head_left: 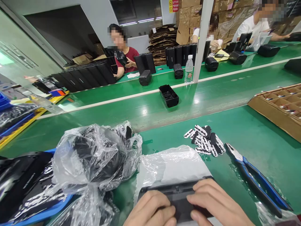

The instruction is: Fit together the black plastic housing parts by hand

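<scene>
Black plastic panel (182, 201) on white sheet (178, 166), green worktop (235, 128): looks mid-work, completion unclear. Left hand (154, 208), right hand (213, 201) on it, fingers bent; can't tell if pinching. Black-and-white oval strips (203, 141) lie loose, apparently unused. Blue plastic tray (47, 212): black parts (21, 185). Clear plastic bag (94, 157): dark pieces. Brown cardboard divider box (272, 117): wired parts (279, 96).

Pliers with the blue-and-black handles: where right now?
In the head view, at lower right: the pliers lie on the green table, to the right of the right hand, tips beside the pile of small black-and-white pieces.
</scene>
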### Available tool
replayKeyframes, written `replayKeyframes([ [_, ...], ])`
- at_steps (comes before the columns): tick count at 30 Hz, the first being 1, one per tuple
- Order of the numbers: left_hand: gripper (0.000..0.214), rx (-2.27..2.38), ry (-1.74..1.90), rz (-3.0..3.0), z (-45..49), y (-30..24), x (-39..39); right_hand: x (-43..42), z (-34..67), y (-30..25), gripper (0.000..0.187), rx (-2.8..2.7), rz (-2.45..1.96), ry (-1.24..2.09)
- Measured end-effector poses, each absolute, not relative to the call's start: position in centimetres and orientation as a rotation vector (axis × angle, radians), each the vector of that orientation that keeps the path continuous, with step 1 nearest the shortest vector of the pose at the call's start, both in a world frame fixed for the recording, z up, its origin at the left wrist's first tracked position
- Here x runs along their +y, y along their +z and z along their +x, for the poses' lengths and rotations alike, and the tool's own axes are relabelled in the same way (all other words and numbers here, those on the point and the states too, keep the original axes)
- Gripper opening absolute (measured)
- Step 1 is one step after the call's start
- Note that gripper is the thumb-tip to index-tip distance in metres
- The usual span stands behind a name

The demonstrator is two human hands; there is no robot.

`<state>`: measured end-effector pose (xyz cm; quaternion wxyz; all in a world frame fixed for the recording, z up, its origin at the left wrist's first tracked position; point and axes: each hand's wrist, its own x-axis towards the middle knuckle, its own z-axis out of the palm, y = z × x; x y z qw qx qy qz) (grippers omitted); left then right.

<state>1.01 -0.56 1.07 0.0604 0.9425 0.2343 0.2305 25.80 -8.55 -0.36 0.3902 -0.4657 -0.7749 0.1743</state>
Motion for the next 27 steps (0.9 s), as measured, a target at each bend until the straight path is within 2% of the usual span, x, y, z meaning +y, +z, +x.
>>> replayKeyframes([
  [6, 0.029, 0.696, 0.554, 2.72, 3.3, 2.5, 0.7, -9.4, 26.6, -1.0, 0.028, -1.867, -1.339, 0.205],
  [14, 0.012, 0.669, 0.367, 2.135, 4.7, 3.0, 1.3, -9.2, 26.2, -1.2, 0.027, -1.765, -1.305, 0.289],
  [21, 0.014, 0.618, 0.012, 2.091, 5.0, 6.5, 2.3, -8.8, 25.9, -0.8, 0.027, -1.648, -1.259, 0.31],
  [27, 0.02, 0.674, -0.557, 2.307, 7.4, 7.9, 2.8, -8.9, 25.6, -0.6, 0.026, -1.614, -1.244, 0.293],
])
